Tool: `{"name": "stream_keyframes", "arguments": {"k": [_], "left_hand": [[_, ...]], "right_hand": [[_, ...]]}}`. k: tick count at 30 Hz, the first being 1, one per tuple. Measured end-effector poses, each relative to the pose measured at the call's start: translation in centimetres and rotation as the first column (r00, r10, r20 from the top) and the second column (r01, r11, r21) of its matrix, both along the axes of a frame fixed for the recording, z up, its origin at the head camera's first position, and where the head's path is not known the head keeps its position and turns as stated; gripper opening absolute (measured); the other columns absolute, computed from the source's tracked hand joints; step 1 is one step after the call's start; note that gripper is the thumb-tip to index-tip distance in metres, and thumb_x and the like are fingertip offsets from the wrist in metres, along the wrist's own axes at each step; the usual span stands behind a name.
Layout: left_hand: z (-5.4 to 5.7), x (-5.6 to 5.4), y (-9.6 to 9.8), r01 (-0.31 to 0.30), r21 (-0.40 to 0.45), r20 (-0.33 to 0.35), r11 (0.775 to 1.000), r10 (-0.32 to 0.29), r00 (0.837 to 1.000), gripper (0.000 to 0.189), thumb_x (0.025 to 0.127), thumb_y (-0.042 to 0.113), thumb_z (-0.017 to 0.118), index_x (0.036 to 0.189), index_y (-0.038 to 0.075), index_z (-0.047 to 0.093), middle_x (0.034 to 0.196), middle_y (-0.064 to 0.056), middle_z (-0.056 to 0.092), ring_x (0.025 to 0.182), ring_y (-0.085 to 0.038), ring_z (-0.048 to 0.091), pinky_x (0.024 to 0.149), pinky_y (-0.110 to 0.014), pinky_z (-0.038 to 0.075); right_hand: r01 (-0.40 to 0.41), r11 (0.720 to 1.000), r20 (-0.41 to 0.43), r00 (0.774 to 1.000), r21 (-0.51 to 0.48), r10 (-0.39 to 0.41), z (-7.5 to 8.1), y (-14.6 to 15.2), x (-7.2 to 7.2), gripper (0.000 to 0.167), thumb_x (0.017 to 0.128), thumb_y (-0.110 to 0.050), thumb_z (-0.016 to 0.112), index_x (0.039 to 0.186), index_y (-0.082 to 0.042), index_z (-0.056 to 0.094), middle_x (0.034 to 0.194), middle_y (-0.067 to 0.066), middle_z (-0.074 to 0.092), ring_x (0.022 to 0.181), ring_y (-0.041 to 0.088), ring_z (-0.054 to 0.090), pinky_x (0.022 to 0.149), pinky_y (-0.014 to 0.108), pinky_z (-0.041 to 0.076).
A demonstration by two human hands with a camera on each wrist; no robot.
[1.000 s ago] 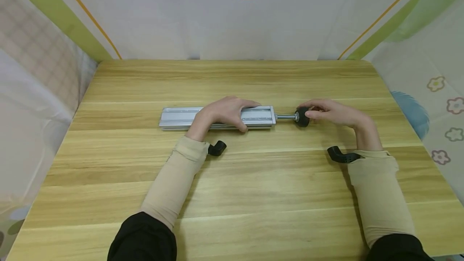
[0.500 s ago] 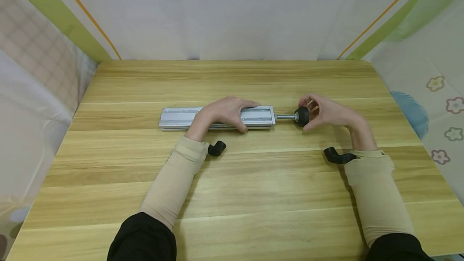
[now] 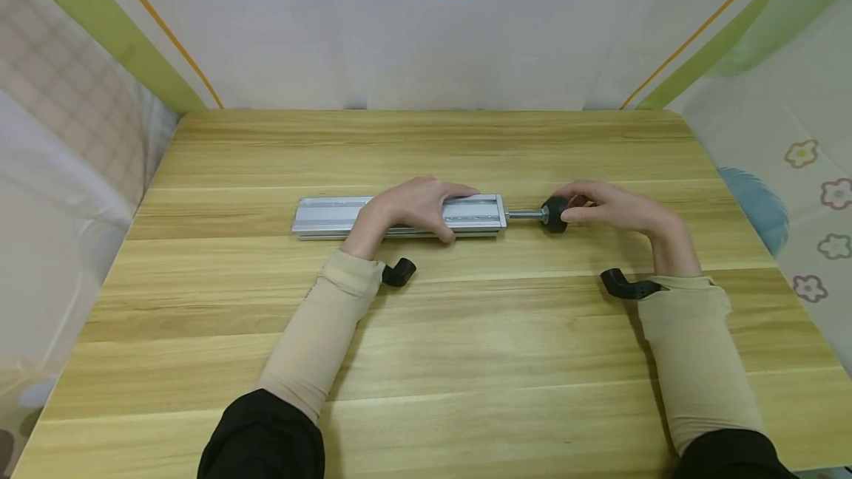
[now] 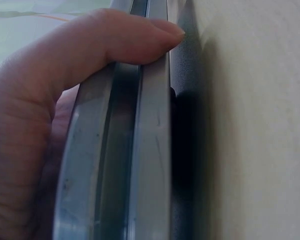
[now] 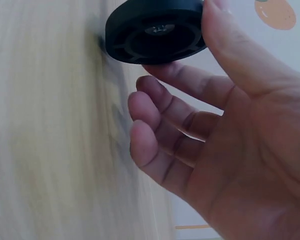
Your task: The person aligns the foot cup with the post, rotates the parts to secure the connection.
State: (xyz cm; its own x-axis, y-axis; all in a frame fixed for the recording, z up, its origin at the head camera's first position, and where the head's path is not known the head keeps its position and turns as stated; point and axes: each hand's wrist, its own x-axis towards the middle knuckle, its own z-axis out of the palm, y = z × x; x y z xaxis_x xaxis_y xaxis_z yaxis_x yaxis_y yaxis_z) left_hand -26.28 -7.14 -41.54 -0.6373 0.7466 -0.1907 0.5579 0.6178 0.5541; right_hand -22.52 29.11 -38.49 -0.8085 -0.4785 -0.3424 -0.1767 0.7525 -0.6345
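A silver aluminium profile lies lengthwise across the wooden table in the head view. Spread over its right half, my left hand grips it, with the thumb down its near side. In the left wrist view that thumb crosses the grooved side of the profile. From the profile's right end sticks a threaded rod carrying a black levelling foot. My right hand pinches the foot's rim between thumb and forefinger. The right wrist view shows the underside of the foot, the other fingers loosely curled below it.
The wooden table reaches back to a white curtain with an orange fruit print. A black bent wrist mount juts from the left sleeve, another wrist mount from the right, both close above the tabletop.
My right hand opened its fingers around the levelling foot and shifted left half a second ago; now it has moved back right and pinches the foot again. The left hand and profile stay put.
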Motion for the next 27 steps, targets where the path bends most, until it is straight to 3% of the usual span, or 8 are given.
{"name": "stream_keyframes", "arguments": {"k": [4, 8, 11, 15, 19, 24, 27], "left_hand": [[0.0, 0.0, 0.1, 0.005, -0.002, -0.002, 1.0, -0.005, 1.0, 0.09, 0.07, 0.03, 0.077, 0.156, 0.03, 0.047, 0.135, 0.001, 0.064, 0.103, -0.018, 0.054, 0.1, -0.037, 0.046], [0.0, 0.0, 0.1, 0.001, -0.004, -0.002, 1.0, -0.001, 1.0, 0.09, 0.07, 0.029, 0.077, 0.155, 0.03, 0.047, 0.136, 0.001, 0.065, 0.103, -0.018, 0.054, 0.099, -0.037, 0.046], [0.0, 0.0, 0.1, -0.002, -0.005, 0.001, 1.0, 0.002, 1.0, 0.09, 0.07, 0.03, 0.077, 0.155, 0.03, 0.047, 0.136, 0.0, 0.064, 0.103, -0.019, 0.054, 0.098, -0.037, 0.046], [0.0, 0.0, 0.0, -0.006, -0.002, 0.007, 1.0, 0.006, 1.0, 0.091, 0.069, 0.03, 0.077, 0.155, 0.031, 0.047, 0.136, 0.0, 0.064, 0.103, -0.019, 0.054, 0.096, -0.037, 0.046], [0.0, 0.0, 0.0, -0.009, 0.001, 0.008, 1.0, 0.009, 1.0, 0.091, 0.069, 0.029, 0.077, 0.155, 0.031, 0.048, 0.136, 0.0, 0.064, 0.103, -0.019, 0.054, 0.096, -0.036, 0.046], [0.0, 0.0, 0.0, -0.003, -0.002, 0.009, 1.0, 0.003, 1.0, 0.09, 0.069, 0.03, 0.077, 0.155, 0.03, 0.048, 0.137, 0.0, 0.064, 0.104, -0.019, 0.055, 0.097, -0.036, 0.047], [0.1, 0.0, 0.1, -0.003, -0.001, 0.014, 1.0, 0.003, 1.0, 0.09, 0.069, 0.029, 0.077, 0.155, 0.03, 0.047, 0.137, 0.0, 0.064, 0.104, -0.019, 0.055, 0.097, -0.037, 0.047]], "right_hand": [[0.002, 1.0, 0.028, 1.0, 0.004, -0.003, 0.2, 0.1, 0.1, 0.05, 0.107, -0.027, 0.053, 0.15, -0.004, 0.048, 0.129, 0.016, 0.064, 0.104, 0.023, 0.063, 0.091, 0.036, 0.051], [-0.004, 1.0, 0.012, 1.0, -0.024, 0.004, 0.1, 0.0, -0.1, 0.05, 0.107, -0.026, 0.054, 0.153, -0.009, 0.047, 0.139, 0.013, 0.06, 0.11, 0.019, 0.059, 0.092, 0.032, 0.05], [0.013, 0.997, 0.003, 1.0, -0.07, -0.013, -0.2, -0.2, -0.3, 0.057, 0.1, -0.019, 0.066, 0.153, -0.012, 0.047, 0.142, 0.011, 0.057, 0.115, 0.017, 0.056, 0.092, 0.026, 0.049], [0.05, 0.992, 0.018, 0.999, -0.112, -0.048, -0.3, -0.8, -0.5, 0.071, 0.083, -0.011, 0.084, 0.144, -0.008, 0.049, 0.132, 0.012, 0.055, 0.11, 0.019, 0.055, 0.09, 0.026, 0.05], [0.033, 0.992, 0.004, 0.999, -0.118, -0.033, -0.5, -1.3, -0.6, 0.074, 0.077, -0.009, 0.089, 0.138, -0.003, 0.048, 0.131, 0.014, 0.053, 0.11, 0.02, 0.054, 0.091, 0.026, 0.051], [0.059, 0.993, -0.004, 0.998, -0.106, -0.06, -0.7, -1.2, -0.5, 0.065, 0.079, -0.01, 0.088, 0.134, -0.004, 0.054, 0.122, 0.014, 0.059, 0.107, 0.022, 0.058, 0.088, 0.024, 0.052], [0.051, 0.996, -0.022, 0.998, -0.076, -0.053, -0.6, -0.7, -0.5, 0.056, 0.087, -0.012, 0.082, 0.137, -0.007, 0.058, 0.116, 0.012, 0.063, 0.104, 0.019, 0.06, 0.086, 0.023, 0.052]]}}
